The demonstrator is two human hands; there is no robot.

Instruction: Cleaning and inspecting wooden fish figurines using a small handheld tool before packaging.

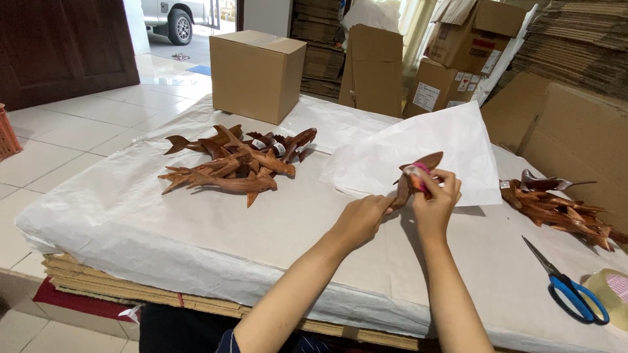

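Held piece: a small reddish-brown carved wooden fish figure (pixel 411 178) sits between both hands, lifted just off the table near the middle-right, its pointed fin up and away from the person.
Left hand: the left hand (pixel 361 219) curls its fingers around the lower end of the carving, steadying it from below.
Right hand: the right hand (pixel 437 196) pinches at a pink-and-white tag or band on the carving's middle, fingertips pressed together there; held close, it seems, so the small tag can be worked.
Wrapping sheet: a large white sheet of thin paper (pixel 451 153) lies flat just behind the hands, touching the carving's far side, within easy reach.
Left pile: a heap of similar brown wooden fish carvings (pixel 235 163) lies well to the far left.
Right pile: another heap of the same carvings (pixel 556 206) lies to the right, beside the sheet's edge.
Tools: blue-handled scissors (pixel 566 284) and a roll of clear packing tape (pixel 608 294) rest at the near right corner.
Surface: a white paper-covered table (pixel 196 229) on stacked cardboard.
Box: a closed brown cardboard box (pixel 256 73) stands at the far edge.
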